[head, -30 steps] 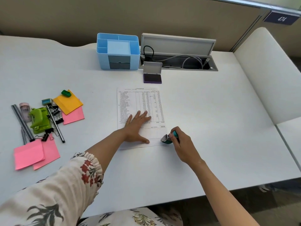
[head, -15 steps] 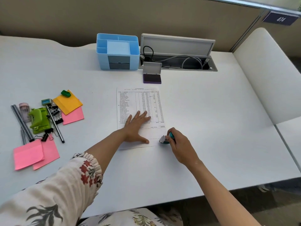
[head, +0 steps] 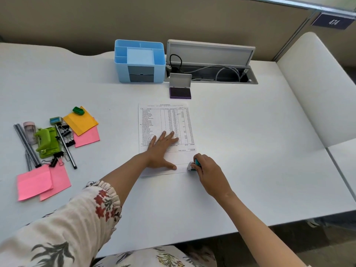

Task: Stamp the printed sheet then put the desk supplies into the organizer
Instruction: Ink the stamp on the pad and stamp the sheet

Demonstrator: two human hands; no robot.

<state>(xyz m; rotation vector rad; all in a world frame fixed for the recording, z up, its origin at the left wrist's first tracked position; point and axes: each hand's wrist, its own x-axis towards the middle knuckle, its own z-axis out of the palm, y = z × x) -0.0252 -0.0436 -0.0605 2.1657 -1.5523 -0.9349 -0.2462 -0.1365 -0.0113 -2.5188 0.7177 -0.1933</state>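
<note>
Pressing flat on the printed sheet (head: 165,128) mid-table, the left hand (head: 160,151) lies fingers spread; the right hand (head: 207,170) is wrapped around a teal stamp (head: 193,165) at the sheet's lower right corner. The blue organizer (head: 139,61) stands behind.

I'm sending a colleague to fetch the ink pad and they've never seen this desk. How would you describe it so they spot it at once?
Start at the blue organizer at the back of the white desk. Just to its right, in front of the open cable tray, sits the ink pad. It is the only small case standing open, with a grey lid raised over a dark purple pad.
</note>
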